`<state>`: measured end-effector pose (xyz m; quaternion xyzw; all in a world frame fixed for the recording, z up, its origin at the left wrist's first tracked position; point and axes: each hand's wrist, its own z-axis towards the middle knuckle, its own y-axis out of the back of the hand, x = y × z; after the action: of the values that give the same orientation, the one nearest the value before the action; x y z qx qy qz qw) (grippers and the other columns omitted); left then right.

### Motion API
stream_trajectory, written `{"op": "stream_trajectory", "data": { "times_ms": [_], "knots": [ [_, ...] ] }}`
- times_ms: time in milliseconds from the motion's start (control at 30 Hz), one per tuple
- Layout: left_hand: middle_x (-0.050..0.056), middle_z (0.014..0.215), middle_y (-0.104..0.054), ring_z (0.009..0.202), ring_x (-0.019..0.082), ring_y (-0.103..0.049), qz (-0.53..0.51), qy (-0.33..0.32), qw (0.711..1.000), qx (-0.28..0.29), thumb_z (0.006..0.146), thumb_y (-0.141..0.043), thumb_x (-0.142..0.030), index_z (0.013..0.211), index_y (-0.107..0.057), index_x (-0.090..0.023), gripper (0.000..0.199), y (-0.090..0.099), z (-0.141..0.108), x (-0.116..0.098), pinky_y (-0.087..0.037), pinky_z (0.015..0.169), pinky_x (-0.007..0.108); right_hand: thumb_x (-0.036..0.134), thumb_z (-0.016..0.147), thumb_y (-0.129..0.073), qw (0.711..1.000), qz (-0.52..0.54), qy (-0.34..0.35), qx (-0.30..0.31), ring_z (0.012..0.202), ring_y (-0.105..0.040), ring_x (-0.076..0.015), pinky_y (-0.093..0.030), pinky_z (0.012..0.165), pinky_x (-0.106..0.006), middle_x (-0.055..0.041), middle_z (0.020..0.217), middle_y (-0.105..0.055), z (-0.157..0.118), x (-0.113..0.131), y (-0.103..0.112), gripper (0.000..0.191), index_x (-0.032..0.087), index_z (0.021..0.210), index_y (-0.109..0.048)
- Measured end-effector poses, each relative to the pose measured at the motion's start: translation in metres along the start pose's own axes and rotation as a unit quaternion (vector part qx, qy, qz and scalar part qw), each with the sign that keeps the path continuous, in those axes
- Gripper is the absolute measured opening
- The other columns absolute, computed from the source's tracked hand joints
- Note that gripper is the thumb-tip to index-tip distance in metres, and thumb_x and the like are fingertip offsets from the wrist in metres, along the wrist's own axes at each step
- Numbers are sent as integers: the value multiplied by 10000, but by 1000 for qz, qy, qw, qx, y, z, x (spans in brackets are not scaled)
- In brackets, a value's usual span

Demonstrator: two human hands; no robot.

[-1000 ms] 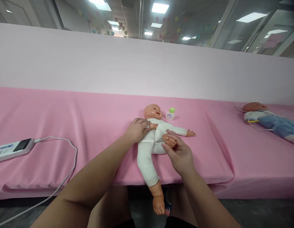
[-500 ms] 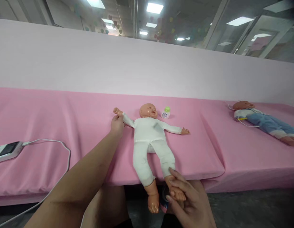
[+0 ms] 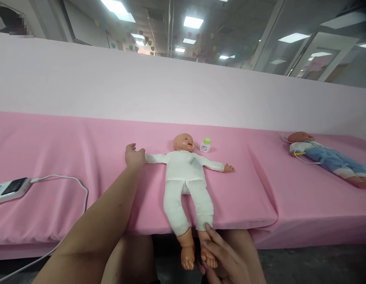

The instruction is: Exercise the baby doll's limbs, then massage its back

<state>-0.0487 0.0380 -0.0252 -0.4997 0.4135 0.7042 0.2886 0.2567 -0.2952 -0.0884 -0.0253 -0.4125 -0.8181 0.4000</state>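
Observation:
A baby doll [image 3: 185,167] in a white suit lies on its back, arms spread, legs reaching past the near edge of the pink surface. My left hand [image 3: 135,157] is closed around the end of the doll's arm on the left side, hiding the doll's hand there. With fingers and thumb on either side, my right hand [image 3: 227,256] grips the doll's foot [image 3: 208,252] on the right side. The doll's other foot [image 3: 188,252] hangs free beside it. Near the doll's head stands a small clear bottle [image 3: 205,145] with a green cap.
Pink sheeting [image 3: 236,197] covers the long padded surface. On the left lies a white device [image 3: 11,190] with a dark screen and a white cable [image 3: 87,193]. A second doll [image 3: 331,157] in blue lies at right. Behind runs a white partition [image 3: 183,90] below glass.
My left hand has moved left and slightly down, drawing the doll's arm out straighter. My right hand and the held foot have shifted left and down, closer to the other foot.

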Motion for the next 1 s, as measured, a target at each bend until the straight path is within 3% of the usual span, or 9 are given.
{"op": "stream_trajectory", "data": {
  "times_ms": [167,267,333,500,600,667,800,900,1000],
  "knots": [
    [110,1422,-576,1200,308,-609,49,-21,999,-8,854,-634,-236,1287,-581,-254,437,2,-12,-16,-528,947,454,153,808,-733,999,-16,19,30,1149,-726,-308,-625,950,-306,-130,1434,-629,2,-7,13,563,218,1358,-631],
    [90,1388,-611,1192,303,-620,80,-76,994,6,873,-615,-256,1254,-618,-263,381,0,-29,-31,-526,949,441,236,816,-773,997,0,31,66,1127,-740,-303,-648,886,-292,-123,1418,-647,5,-11,21,589,229,1383,-616],
    [63,1266,-687,1127,273,-655,89,-126,987,37,888,-596,-274,1173,-660,-262,293,-4,-44,-41,-527,918,398,291,853,-751,998,28,6,51,1037,-769,-290,-659,841,-308,-120,1361,-689,8,-12,25,547,242,1381,-620],
    [1,828,-746,815,219,-697,126,-187,959,172,894,-568,-324,871,-689,-250,143,-16,-76,-54,-491,727,332,409,951,-650,977,93,-188,-46,831,-761,-249,-643,758,-323,-85,1014,-787,22,-20,26,276,258,1163,-741],
    [2,738,-724,737,225,-683,158,-178,950,202,890,-579,-406,789,-658,-241,209,-19,-82,-55,-450,645,333,490,958,-637,934,131,-311,-114,860,-730,-251,-618,774,-334,-84,931,-766,47,-40,22,294,230,1045,-743],
    [5,730,-724,737,231,-685,175,-174,946,210,884,-589,-448,842,-673,-243,226,-19,-81,-53,-441,631,333,537,943,-645,907,182,-355,-132,904,-718,-262,-606,835,-373,-89,943,-756,71,-57,18,353,214,1065,-722],
    [48,856,-769,866,280,-710,232,-173,930,225,903,-552,-560,1141,-699,-233,430,-19,-77,-48,-464,682,357,524,891,-700,868,274,-410,-46,1065,-711,-288,-583,923,-421,-88,1159,-744,123,-83,7,472,237,1259,-631],
    [93,984,-780,936,324,-710,288,-169,914,229,915,-497,-631,1171,-703,-219,527,-19,-77,-48,-472,701,384,505,880,-699,850,294,-437,22,1015,-726,-276,-585,847,-398,-82,1160,-742,155,-95,-2,560,261,1363,-555],
    [115,1052,-775,974,351,-706,303,-176,901,257,918,-468,-675,1193,-685,-213,580,-20,-78,-49,-482,709,398,503,833,-738,852,247,-459,56,958,-717,-248,-562,766,-345,-91,1204,-711,182,-109,-12,558,258,1306,-569]
  ]
}}
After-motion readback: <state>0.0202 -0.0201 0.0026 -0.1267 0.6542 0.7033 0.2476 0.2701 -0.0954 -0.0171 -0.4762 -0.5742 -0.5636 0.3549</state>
